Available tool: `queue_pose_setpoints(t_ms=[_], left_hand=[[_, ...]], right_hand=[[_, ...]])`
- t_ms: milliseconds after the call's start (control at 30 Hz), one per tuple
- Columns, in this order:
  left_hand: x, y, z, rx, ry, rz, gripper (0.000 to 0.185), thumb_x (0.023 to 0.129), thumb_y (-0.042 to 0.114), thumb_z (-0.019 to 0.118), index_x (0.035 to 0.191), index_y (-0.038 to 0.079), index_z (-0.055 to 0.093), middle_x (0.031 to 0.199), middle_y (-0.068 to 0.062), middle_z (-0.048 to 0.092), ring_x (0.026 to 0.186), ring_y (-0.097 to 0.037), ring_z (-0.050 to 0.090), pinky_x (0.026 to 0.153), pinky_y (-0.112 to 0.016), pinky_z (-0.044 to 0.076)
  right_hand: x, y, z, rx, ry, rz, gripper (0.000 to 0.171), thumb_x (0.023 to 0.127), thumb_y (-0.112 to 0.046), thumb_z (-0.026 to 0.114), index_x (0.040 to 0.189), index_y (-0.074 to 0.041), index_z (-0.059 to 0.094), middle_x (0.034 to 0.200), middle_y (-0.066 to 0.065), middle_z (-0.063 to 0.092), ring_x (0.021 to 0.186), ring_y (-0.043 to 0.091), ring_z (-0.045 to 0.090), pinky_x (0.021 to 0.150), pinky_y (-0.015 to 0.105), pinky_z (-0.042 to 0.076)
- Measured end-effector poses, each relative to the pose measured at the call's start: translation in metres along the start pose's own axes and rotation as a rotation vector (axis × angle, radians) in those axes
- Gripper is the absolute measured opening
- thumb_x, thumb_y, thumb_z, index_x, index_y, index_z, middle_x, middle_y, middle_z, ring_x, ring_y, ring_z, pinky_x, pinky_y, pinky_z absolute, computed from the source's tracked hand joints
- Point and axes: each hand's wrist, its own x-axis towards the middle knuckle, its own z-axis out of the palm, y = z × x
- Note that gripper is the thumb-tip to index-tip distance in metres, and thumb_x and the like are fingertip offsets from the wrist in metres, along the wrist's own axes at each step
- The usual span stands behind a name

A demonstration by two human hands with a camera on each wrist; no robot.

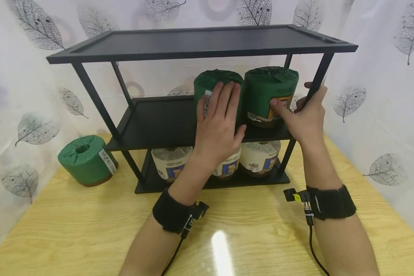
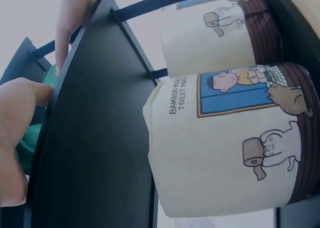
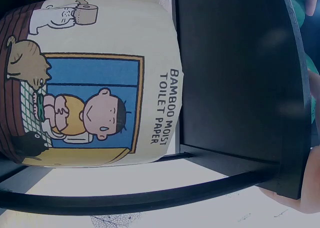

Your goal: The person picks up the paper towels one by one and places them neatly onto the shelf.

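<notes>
Two green-wrapped toilet paper rolls stand side by side on the middle shelf of a black rack (image 1: pixel 151 119). My left hand (image 1: pixel 217 126) lies against the front of the left green roll (image 1: pixel 217 76), its fingers straight and pointing up. At the rack's right front post (image 1: pixel 321 74), my right hand (image 1: pixel 307 119) has its fingers round the post. Its thumb touches the front of the right green roll (image 1: pixel 270 86). Below that shelf, in the right wrist view, a cream roll (image 3: pixel 165 33) marked "Bamboo moist toilet paper" is close to the camera.
Several cream rolls, among them a left one (image 1: pixel 170 157) and a right one (image 1: pixel 260 153), stand on the bottom shelf. Another green roll (image 1: pixel 86 159) sits tilted on the wooden table (image 1: pixel 89 230), left of the rack. A leaf-patterned curtain (image 1: pixel 372 115) hangs behind.
</notes>
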Motion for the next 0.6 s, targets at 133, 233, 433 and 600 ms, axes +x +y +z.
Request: queue_pose_setpoints(t_ms=[133,233,433,600], left_hand=[[0.0,-0.004,-0.003,-0.037,-0.009,0.009,0.084,0.091,0.042,0.067,0.158,0.011,0.027,0.158,-0.009,0.035,0.151,-0.027,0.022,0.121,-0.053,0.017],[-0.001,-0.008,-0.006,-0.073,-0.04,-0.009,0.084,0.091,0.041,0.068,0.158,0.012,0.027,0.158,-0.009,0.034,0.151,-0.027,0.02,0.122,-0.053,0.015],[-0.001,-0.012,-0.008,-0.127,-0.071,-0.03,0.086,0.091,0.038,0.068,0.159,0.011,0.023,0.158,-0.008,0.032,0.152,-0.027,0.018,0.123,-0.052,0.013],[-0.001,-0.016,-0.009,-0.139,-0.07,-0.018,0.083,0.092,0.037,0.067,0.158,0.012,0.025,0.157,-0.009,0.031,0.151,-0.028,0.019,0.122,-0.052,0.014]], right_hand=[[0.0,-0.002,0.001,-0.002,0.004,0.01,0.079,0.079,-0.055,0.075,0.137,-0.02,0.035,0.073,0.0,0.035,0.059,0.015,0.033,0.056,0.032,0.03],[-0.001,-0.003,0.001,-0.004,-0.004,0.015,0.08,0.079,-0.055,0.075,0.138,-0.02,0.034,0.073,0.0,0.035,0.058,0.015,0.033,0.056,0.032,0.03],[-0.002,-0.002,0.001,-0.003,-0.003,0.007,0.079,0.079,-0.054,0.075,0.137,-0.019,0.034,0.073,0.0,0.036,0.057,0.014,0.034,0.055,0.031,0.031],[-0.002,-0.003,0.0,-0.006,-0.007,0.014,0.079,0.08,-0.054,0.075,0.137,-0.019,0.034,0.075,0.0,0.036,0.06,0.015,0.034,0.058,0.032,0.03]])
